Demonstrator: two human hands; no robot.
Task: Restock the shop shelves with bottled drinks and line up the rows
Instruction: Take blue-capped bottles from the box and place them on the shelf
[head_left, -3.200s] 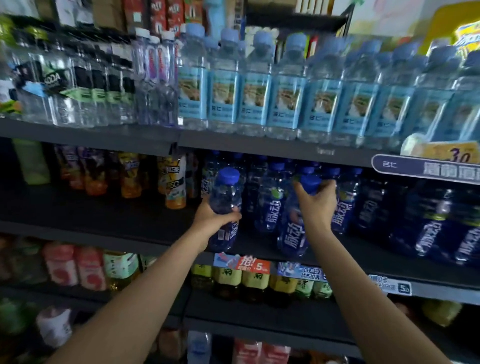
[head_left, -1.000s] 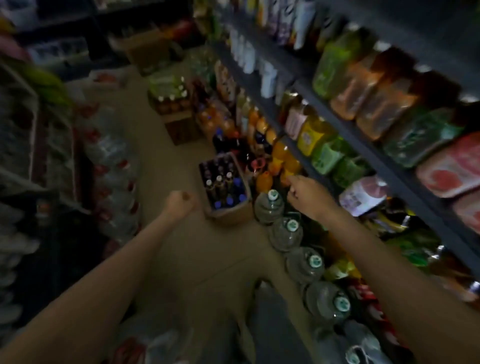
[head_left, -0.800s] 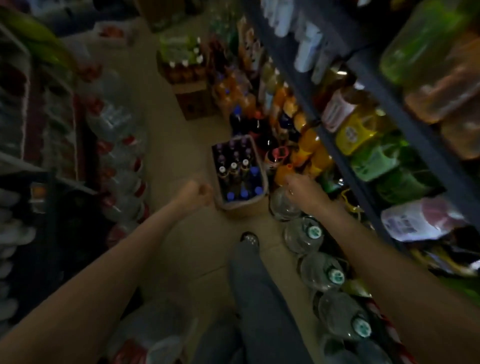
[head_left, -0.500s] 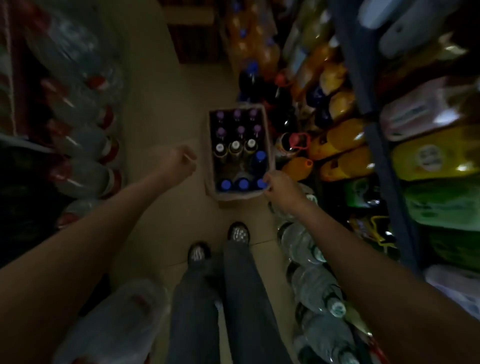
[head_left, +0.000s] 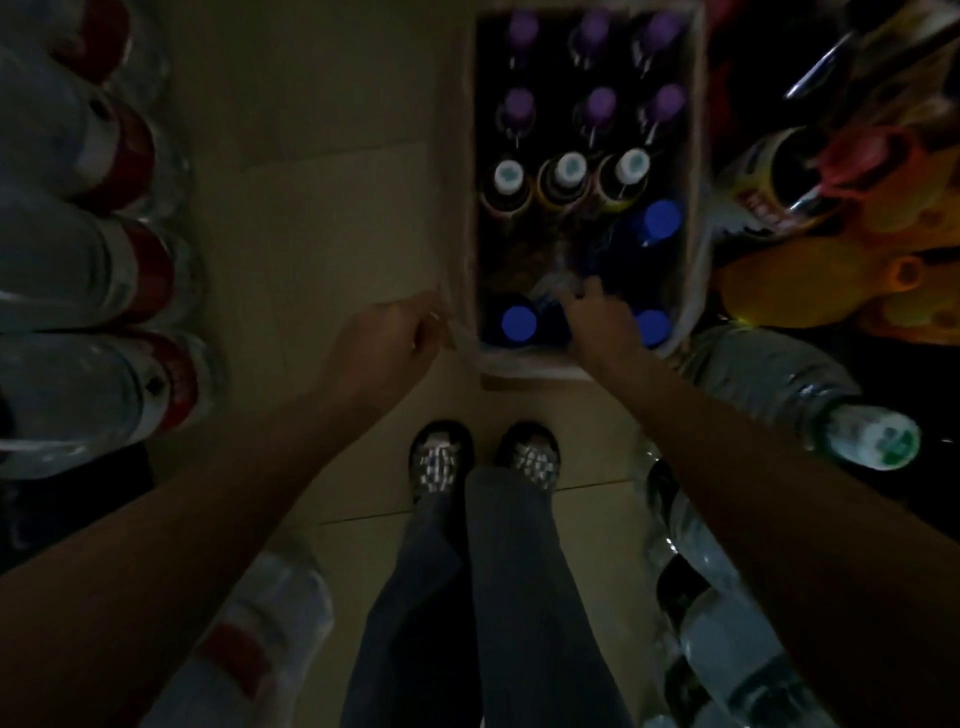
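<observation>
An open cardboard box (head_left: 467, 171) stands on the floor in front of my feet. It holds purple-capped bottles (head_left: 597, 106) at the far end, white-capped bottles (head_left: 569, 169) in the middle and blue-capped bottles (head_left: 519, 322) at the near end. My right hand (head_left: 602, 317) reaches into the near row and covers the spot between two blue caps; its grip is hidden in the dim blur. My left hand (head_left: 384, 338) hovers by the box's near left corner with fingers curled, touching a strip of clear film there.
Large water bottles with red labels (head_left: 130, 280) lie stacked on the left. On the right lie big clear bottles with green-white caps (head_left: 872, 441) and orange-yellow drink bottles (head_left: 831, 280). My shoes (head_left: 441, 457) stand just behind the box.
I turned from the blue drinks shelf and looked down at the floor box. Both hands moved toward it. The right hand went from the box's right rim into the near row.
</observation>
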